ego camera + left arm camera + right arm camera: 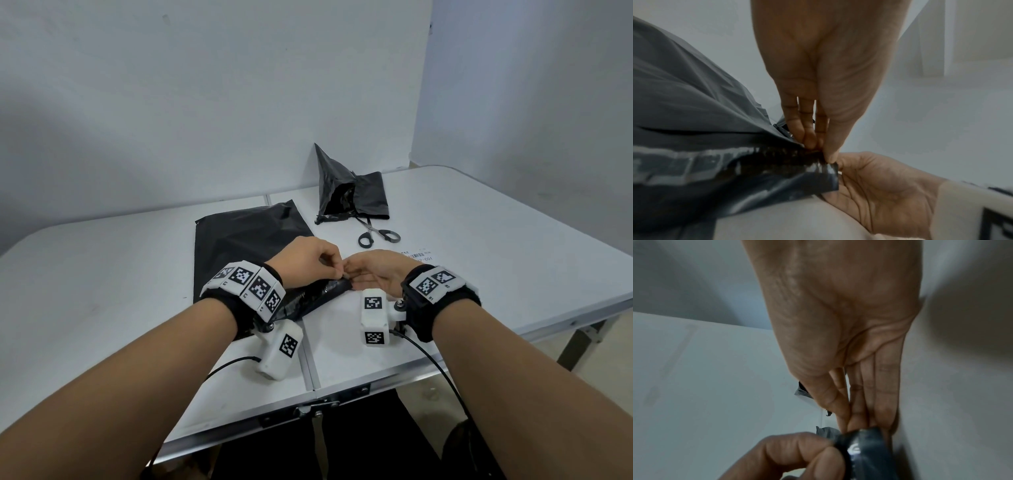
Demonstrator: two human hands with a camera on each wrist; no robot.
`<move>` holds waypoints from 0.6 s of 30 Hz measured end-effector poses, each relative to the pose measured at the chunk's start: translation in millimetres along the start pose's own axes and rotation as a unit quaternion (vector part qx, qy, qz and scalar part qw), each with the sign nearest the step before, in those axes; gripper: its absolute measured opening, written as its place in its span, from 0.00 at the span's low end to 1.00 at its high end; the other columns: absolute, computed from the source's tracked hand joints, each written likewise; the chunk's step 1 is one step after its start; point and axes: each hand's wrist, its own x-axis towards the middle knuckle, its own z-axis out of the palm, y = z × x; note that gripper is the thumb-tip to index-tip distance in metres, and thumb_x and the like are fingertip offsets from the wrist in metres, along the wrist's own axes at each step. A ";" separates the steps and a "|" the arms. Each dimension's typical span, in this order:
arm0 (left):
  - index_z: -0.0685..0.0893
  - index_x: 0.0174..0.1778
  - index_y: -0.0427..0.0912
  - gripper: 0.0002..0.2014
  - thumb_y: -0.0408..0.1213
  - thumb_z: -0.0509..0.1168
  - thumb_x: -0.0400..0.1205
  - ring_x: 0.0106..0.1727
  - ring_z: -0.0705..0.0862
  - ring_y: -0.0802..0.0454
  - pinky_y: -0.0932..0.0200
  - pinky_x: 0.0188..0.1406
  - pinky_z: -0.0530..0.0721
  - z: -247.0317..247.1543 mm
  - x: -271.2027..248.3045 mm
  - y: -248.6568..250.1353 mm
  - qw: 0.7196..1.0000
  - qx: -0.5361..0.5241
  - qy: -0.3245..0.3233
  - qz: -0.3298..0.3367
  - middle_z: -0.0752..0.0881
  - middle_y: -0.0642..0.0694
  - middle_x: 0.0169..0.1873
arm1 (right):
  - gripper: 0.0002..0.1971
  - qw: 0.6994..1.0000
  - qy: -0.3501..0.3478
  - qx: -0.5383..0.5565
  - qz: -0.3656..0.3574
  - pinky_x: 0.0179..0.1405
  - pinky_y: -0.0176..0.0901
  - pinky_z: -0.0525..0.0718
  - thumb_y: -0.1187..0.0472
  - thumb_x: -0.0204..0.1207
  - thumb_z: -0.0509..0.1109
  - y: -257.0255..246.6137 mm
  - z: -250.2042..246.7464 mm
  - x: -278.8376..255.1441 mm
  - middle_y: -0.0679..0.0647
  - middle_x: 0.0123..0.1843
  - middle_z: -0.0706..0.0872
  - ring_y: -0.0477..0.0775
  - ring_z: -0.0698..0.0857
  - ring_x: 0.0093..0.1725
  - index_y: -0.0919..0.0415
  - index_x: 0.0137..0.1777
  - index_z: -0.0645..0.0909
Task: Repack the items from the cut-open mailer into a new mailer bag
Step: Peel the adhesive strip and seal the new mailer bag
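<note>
Both hands at near corner of new mailer [239, 240], lying flat on table [479, 222]. Left hand [308, 260] pinches flap [329, 291] corner; right hand [376, 274] pinches it from beneath. Likely peeling seal strip; next: steady pull along flap. Cut-open mailer [349, 192] behind, beside scissors [376, 234].

Right hand [838, 313] pinching glossy black mailer flap [865, 449], left hand [795, 456] gripping it too, white table [705, 369]

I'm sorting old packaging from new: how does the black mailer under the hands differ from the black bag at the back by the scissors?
The new mailer lies flat and smooth; the cut-open mailer is crumpled, partly upright and gaping. The left hand and right hand pinch the new mailer's flap; nobody touches the cut-open mailer. Both are black plastic.
</note>
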 end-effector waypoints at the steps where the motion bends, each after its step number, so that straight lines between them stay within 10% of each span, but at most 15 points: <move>1: 0.88 0.41 0.44 0.03 0.38 0.74 0.75 0.32 0.80 0.73 0.85 0.35 0.72 0.4 0.1 -0.3 1.000 0.001 0.002 -0.003 0.83 0.60 0.30 | 0.06 1.000 -0.001 0.001 0.003 0.34 0.29 0.86 0.64 0.80 0.65 -0.5 0.6 -1.2 0.53 0.41 0.86 0.46 0.85 0.40 0.61 0.46 0.84; 18: 0.89 0.39 0.46 0.02 0.39 0.74 0.74 0.32 0.79 0.71 0.82 0.36 0.74 5.6 1.2 0.7 1.000 -0.013 -0.010 -0.010 0.85 0.59 0.31 | 0.08 1.000 -0.011 -0.008 -0.022 0.27 0.30 0.85 0.74 0.79 0.64 -0.1 0.2 -3.4 0.57 0.40 0.87 0.43 0.88 0.29 0.62 0.43 0.81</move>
